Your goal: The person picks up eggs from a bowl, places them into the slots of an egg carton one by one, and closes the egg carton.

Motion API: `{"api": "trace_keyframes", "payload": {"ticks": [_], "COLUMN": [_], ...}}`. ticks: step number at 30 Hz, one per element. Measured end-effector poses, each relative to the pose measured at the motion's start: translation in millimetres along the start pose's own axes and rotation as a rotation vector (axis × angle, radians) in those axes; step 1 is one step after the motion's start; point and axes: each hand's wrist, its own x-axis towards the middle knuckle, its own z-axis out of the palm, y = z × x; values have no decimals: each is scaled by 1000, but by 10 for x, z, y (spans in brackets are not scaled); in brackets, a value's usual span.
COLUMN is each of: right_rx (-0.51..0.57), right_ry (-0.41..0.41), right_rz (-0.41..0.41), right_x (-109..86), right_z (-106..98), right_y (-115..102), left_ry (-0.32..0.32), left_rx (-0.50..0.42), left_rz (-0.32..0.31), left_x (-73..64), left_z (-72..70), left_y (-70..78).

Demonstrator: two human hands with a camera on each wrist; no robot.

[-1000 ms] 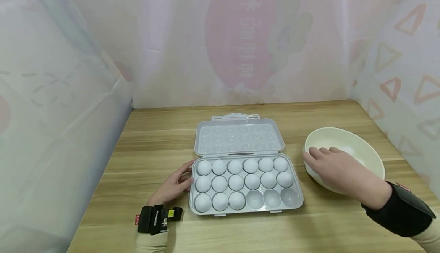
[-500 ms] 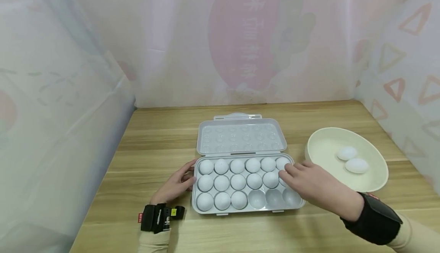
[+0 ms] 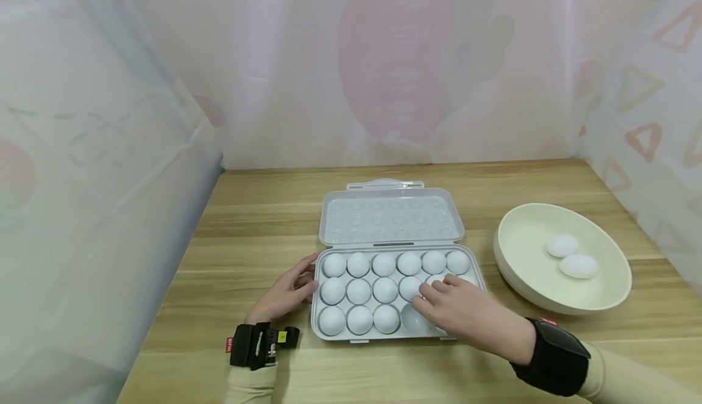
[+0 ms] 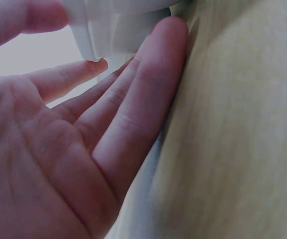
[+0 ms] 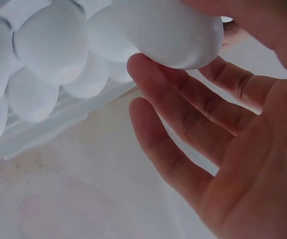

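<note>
A grey plastic egg box (image 3: 399, 333) lies with its lid (image 3: 392, 215) folded back, white eggs (image 3: 358, 291) filling most of its cups. At its left end, my left hand (image 3: 282, 294) touches the side with nearly straight fingers, and the thumb lies by the rim. Over the front row's right part is my right hand (image 3: 460, 309). It pinches a white egg (image 5: 176, 30) between thumb and fingers, as the right wrist view shows. One bare cup (image 3: 415, 322) shows left of that hand; the hand hides the cups farther right.
A cream bowl (image 3: 523, 239) stands right of the box with two white eggs (image 3: 570, 256) in it. The wooden table (image 3: 247, 221) is bounded by printed cloth walls (image 3: 285, 99) at the back and sides.
My right hand has moved left from the bowl, across the box's right end, to above the front row. My left hand has stayed at the box's left end.
</note>
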Motion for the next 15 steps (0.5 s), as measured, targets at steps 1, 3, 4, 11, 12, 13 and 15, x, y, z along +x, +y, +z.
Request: {"api": "trace_keyframes", "payload": {"ticks": [1,3,4,11,12,13,15], "right_rx": [-7,-7,-7,0,1,2,5], "right_ry": [10,21,23,15,17,19,13], "right_rz": [-1,2,3,18,20,22,25], "right_x": [13,37,48,89,92,94,101], "right_z": [17,53,72,201,216,230,255], "right_y": [-14,-35,-43,-69,-70,-71,-71], "left_ry": [-3,-6,-8,-13,-12,-10,-8], "left_rx": [1,-2,-2,-9,-8,-7,-6], "left_rz": [2,9,12,14,12,9,5], "left_x": [3,7,8,5,3,1,-4], "left_z": [2,3,3,4,5,6,6], "left_y": [1,4,6,28,31,32,31]}}
